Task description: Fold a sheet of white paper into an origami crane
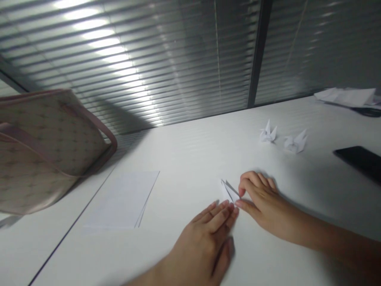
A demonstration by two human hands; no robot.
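A small piece of folded white paper (229,192) lies on the white table, with a pointed tip toward the far side and an open slit between its layers. My left hand (205,234) rests its outstretched fingertips on the paper's near edge, partly covering it. From the right, my right hand (258,196) pinches the paper's right corner between thumb and index finger. Beyond it stand two folded paper cranes, one (268,133) on the left and another (295,142) on the right.
Left of my hands lies a small stack of white paper sheets (122,198). A patterned handbag (50,151) with pink handles stands at the far left. A black phone (360,161) lies on the right; more papers (345,96) sit at the back right. Window blinds (184,59) border the table's far edge.
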